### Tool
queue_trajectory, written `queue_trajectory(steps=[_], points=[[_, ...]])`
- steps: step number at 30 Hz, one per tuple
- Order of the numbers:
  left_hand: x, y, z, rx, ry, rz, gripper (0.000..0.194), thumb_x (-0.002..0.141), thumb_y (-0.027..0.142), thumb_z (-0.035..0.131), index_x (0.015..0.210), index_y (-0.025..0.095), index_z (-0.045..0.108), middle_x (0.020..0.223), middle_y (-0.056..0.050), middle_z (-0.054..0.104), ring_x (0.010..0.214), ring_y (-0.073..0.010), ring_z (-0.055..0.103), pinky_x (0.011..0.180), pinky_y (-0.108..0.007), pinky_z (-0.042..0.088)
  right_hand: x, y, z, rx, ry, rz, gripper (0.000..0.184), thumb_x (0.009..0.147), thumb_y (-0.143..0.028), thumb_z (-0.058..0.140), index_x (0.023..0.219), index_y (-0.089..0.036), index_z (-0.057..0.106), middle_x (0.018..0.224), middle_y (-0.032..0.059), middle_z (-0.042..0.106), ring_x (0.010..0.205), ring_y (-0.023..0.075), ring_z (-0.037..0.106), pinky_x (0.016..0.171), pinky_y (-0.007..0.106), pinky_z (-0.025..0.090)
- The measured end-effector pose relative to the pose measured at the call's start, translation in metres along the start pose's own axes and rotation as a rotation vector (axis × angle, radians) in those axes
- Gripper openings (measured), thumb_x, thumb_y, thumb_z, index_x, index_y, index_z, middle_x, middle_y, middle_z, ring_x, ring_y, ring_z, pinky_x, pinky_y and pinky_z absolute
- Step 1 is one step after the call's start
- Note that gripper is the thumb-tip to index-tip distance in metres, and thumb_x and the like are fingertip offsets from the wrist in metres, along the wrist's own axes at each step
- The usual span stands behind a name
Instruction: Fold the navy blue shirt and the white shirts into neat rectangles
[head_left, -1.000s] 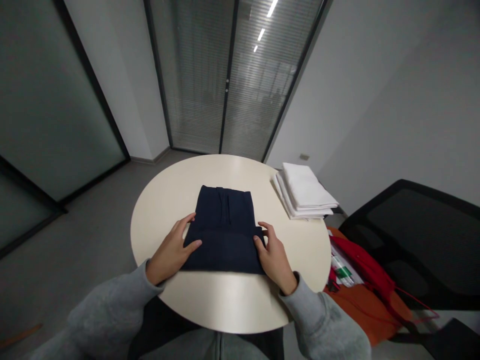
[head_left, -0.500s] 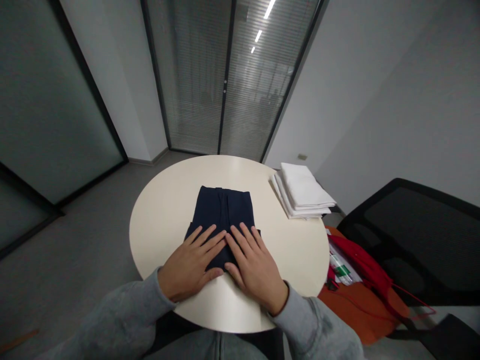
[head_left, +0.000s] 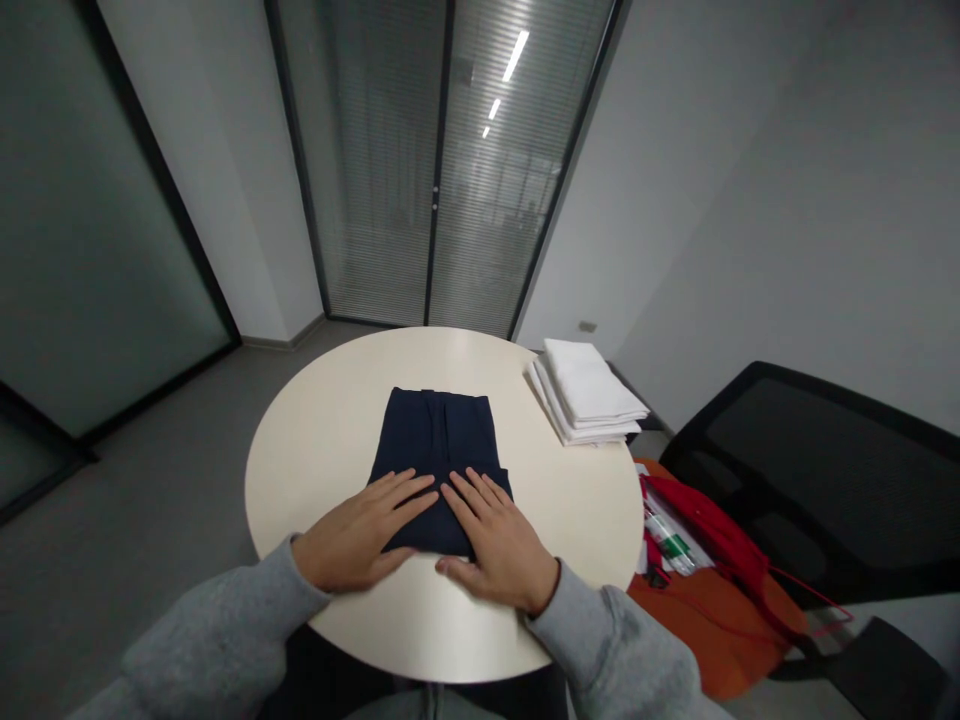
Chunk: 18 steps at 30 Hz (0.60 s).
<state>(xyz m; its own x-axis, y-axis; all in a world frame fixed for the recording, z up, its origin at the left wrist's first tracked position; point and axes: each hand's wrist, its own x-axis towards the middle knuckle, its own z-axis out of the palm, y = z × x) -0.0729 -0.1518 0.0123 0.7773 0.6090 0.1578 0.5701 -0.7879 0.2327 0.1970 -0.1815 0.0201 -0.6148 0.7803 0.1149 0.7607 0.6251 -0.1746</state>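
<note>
A folded dark navy garment lies flat on the round cream table; the view does not show clearly what kind it is. My left hand rests with outstretched fingers on the garment's near left part, its thumb by the near edge. Across from it, my right hand lies flat on the near right part, fingers spread and thumb close to the near edge. Both palms cover some of the lower fold. A narrow strip of cloth shows between the two hands.
A stack of folded white cloths sits at the table's right rim. Beyond that rim stands an orange-seated chair with a black mesh back, holding a red bag and a clear plastic bottle. Glass panels rise behind.
My hands have slid slightly apart and toward the garment's near edge, showing more cloth between them. The whole view has shifted a little.
</note>
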Motion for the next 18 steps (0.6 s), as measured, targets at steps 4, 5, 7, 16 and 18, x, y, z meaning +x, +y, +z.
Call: queue_trajectory(steps=[4, 5, 7, 16, 18], points=[[0.001, -0.005, -0.015, -0.033, -0.011, 0.052, 0.087, 0.071, 0.01, 0.059, 0.155, 0.025, 0.046, 0.159, -0.009, 0.05, 0.15, -0.0318, 0.041, 0.123, -0.052, 0.037, 0.0, -0.002, -0.007, 0.005, 0.015, 0.005, 0.094, 0.083, -0.047, 0.071, 0.163, -0.014, 0.032, 0.168, 0.018, 0.031, 0.156, 0.0373, 0.025, 0.126, 0.053, 0.028], [0.003, -0.006, -0.021, -0.048, -0.022, 0.059, 0.085, 0.07, 0.009, 0.057, 0.153, 0.024, 0.049, 0.156, -0.009, 0.054, 0.147, -0.0312, 0.045, 0.122, -0.05, 0.039, 0.0, -0.003, -0.01, 0.002, 0.016, 0.005, 0.093, 0.082, -0.044, 0.07, 0.162, -0.014, 0.032, 0.168, 0.0182, 0.032, 0.155, 0.0376, 0.027, 0.126, 0.053, 0.029], [0.01, -0.006, -0.035, -0.101, -0.051, 0.066, 0.076, 0.073, 0.009, 0.053, 0.147, 0.025, 0.056, 0.149, -0.007, 0.061, 0.139, -0.0273, 0.056, 0.117, -0.045, 0.045, 0.001, -0.004, -0.015, -0.006, 0.005, 0.0, 0.092, 0.08, -0.038, 0.068, 0.162, -0.014, 0.033, 0.166, 0.0179, 0.035, 0.153, 0.0379, 0.031, 0.124, 0.052, 0.032], [0.026, -0.014, -0.085, -0.594, -0.174, -0.025, 0.05, 0.084, 0.017, 0.052, 0.126, 0.034, 0.074, 0.121, 0.005, 0.078, 0.111, -0.022, 0.073, 0.1, -0.033, 0.054, 0.004, 0.002, -0.078, 0.188, -0.124, -0.006, 0.067, 0.077, -0.013, 0.057, 0.143, -0.023, 0.056, 0.128, 0.0071, 0.071, 0.113, 0.0241, 0.069, 0.102, 0.036, 0.052], [0.025, -0.02, -0.09, -0.728, -0.192, -0.054, 0.046, 0.085, 0.022, 0.055, 0.126, 0.034, 0.074, 0.124, 0.005, 0.077, 0.114, -0.0237, 0.071, 0.101, -0.035, 0.054, 0.007, 0.011, -0.093, 0.329, -0.143, 0.0, 0.057, 0.08, -0.013, 0.057, 0.135, -0.026, 0.062, 0.117, 0.0027, 0.075, 0.103, 0.0208, 0.07, 0.094, 0.032, 0.053]])
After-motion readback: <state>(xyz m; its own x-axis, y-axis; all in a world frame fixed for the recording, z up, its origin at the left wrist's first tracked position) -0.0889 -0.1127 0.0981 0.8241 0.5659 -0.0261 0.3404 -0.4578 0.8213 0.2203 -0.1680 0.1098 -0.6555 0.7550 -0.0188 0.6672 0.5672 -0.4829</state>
